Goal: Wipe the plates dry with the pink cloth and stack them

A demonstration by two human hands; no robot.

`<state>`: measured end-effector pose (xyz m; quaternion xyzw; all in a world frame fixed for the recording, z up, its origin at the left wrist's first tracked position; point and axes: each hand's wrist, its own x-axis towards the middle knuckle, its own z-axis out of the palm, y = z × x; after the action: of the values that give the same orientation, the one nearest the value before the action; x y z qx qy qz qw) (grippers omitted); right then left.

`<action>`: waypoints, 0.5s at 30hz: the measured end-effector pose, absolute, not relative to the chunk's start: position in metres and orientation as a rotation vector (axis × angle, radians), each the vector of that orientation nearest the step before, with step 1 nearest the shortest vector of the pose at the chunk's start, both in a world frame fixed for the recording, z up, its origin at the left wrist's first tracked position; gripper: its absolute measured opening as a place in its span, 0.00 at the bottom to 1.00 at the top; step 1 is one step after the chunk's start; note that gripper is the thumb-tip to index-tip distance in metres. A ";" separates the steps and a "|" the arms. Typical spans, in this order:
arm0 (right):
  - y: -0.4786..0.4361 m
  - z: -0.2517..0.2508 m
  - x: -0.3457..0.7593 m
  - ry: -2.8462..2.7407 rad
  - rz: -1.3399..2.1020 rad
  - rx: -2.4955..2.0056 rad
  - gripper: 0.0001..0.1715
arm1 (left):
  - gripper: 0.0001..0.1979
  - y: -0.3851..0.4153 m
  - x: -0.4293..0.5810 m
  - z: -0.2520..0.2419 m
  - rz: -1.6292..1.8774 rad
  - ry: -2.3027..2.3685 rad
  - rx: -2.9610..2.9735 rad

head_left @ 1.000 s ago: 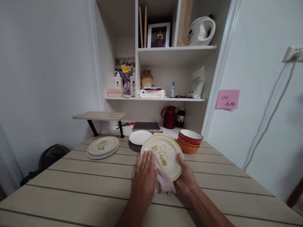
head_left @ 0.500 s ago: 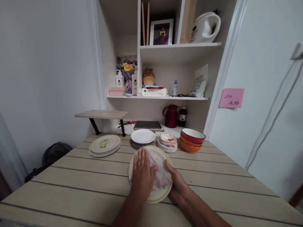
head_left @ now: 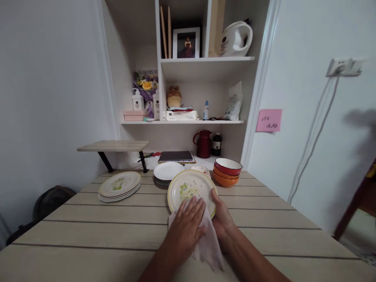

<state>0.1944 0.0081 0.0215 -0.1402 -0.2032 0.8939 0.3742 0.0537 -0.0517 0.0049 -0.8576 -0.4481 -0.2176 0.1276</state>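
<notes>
The plate [head_left: 192, 187] is in the person's hands above the near middle of the desk [head_left: 88, 231], and its bare printed face lies just beyond the left fingers, on their far side. The left hand [head_left: 186, 225] is laid flat with its fingers stretched out, pressing the cloth [head_left: 209, 244] against the near part of the plate; the fingertips point far and a little right. The right hand [head_left: 223, 221] has the only direct hold that shows: its thumb lies over the right rim and the other fingers go underneath, out of sight, so the rim is gripped between them. Both hands are at the plate, the left on its near side, the right along its right edge.

Being round, the plate has no long axis. It is tilted, far rim higher, so its face points up and toward the near side. The cloth does have a long direction: it runs from beneath the left palm past the near rim, hanging toward the near right.
</notes>
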 end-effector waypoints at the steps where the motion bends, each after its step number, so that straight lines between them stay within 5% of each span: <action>1: 0.009 0.023 0.197 -0.531 2.254 -0.345 0.38 | 0.33 -0.050 0.055 0.003 -0.636 -1.324 -2.465; 15: -0.027 0.014 0.159 -0.660 2.355 -0.358 0.33 | 0.30 -0.037 0.025 -0.006 -0.903 -1.890 -1.682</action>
<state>0.1594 -0.0269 0.0135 -0.1369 -0.2521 0.8999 0.3286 0.0251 -0.0372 -0.0063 -0.6099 -0.6854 -0.3274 0.2259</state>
